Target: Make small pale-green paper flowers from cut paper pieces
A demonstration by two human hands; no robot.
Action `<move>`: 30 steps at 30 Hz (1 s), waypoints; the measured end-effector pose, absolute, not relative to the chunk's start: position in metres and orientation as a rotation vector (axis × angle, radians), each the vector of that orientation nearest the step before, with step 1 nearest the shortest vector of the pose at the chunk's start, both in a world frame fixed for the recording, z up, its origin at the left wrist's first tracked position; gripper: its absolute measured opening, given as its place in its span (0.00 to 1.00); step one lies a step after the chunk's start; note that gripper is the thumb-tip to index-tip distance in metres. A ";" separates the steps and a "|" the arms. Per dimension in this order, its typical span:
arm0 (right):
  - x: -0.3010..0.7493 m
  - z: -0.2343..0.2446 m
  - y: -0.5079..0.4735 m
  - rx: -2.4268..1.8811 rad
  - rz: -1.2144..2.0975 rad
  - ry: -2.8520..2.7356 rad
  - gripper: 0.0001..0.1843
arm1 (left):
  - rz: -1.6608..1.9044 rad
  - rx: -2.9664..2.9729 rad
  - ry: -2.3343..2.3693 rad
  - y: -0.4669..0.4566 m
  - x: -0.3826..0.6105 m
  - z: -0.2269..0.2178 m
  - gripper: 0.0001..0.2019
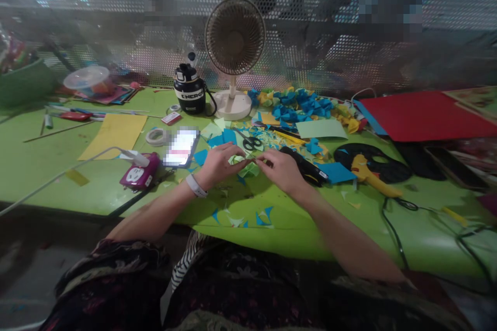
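Note:
My left hand (221,163) and my right hand (281,169) meet over the middle of the table, thumbs and fingers pinched together. A piece of light green paper (249,170) shows between and just below the fingertips, and both hands appear to grip it. Its exact shape is too blurred to make out. Right behind the fingers lie dark-handled scissors (252,143) on a heap of blue, yellow and pale green paper scraps (272,139). A blue paper square (201,157) rests beside my left hand. Close to my right hand is a black tool (305,165), partly covered by the forearm.
Left stand a lit phone (181,147), tape roll (156,136), purple power socket (140,171) with a cable, and yellow paper (114,134). Behind are a black jug (189,90), fan (235,36) and paper flowers (301,104). A yellow glue gun (373,178) and red sheet (430,114) lie right.

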State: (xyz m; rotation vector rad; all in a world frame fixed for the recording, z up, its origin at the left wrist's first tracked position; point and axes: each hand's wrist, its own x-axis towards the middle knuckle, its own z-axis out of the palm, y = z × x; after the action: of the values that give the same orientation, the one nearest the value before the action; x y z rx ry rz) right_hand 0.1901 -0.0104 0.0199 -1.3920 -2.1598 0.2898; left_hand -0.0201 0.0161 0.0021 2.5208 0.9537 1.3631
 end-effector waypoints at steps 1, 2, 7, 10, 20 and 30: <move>0.190 0.020 -0.011 -1.401 0.259 -2.178 0.07 | 1.337 2.531 0.964 0.015 -0.020 0.003 0.11; 0.191 0.021 -0.012 -1.408 0.227 -2.197 0.07 | 1.307 2.545 0.980 0.014 -0.021 0.004 0.11; 0.192 0.023 -0.014 -1.406 0.069 -2.269 0.10 | 1.156 2.648 1.054 0.013 -0.022 0.007 0.11; 0.193 0.023 -0.015 -1.380 -0.007 -2.301 0.11 | 1.080 2.717 1.059 0.015 -0.023 0.006 0.11; 0.193 0.024 -0.015 -1.353 -0.137 -2.332 0.11 | 1.011 2.996 0.997 0.015 -0.025 0.009 0.13; 0.192 0.026 -0.018 -1.272 -0.289 -2.391 0.16 | 0.895 3.043 0.968 0.010 -0.023 0.008 0.14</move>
State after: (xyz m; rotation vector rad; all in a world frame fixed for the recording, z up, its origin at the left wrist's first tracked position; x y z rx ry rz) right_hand 0.1924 -0.0184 0.0257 -1.2717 -2.3912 -0.2885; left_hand -0.0233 0.0098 0.0083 3.0432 0.9679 0.8953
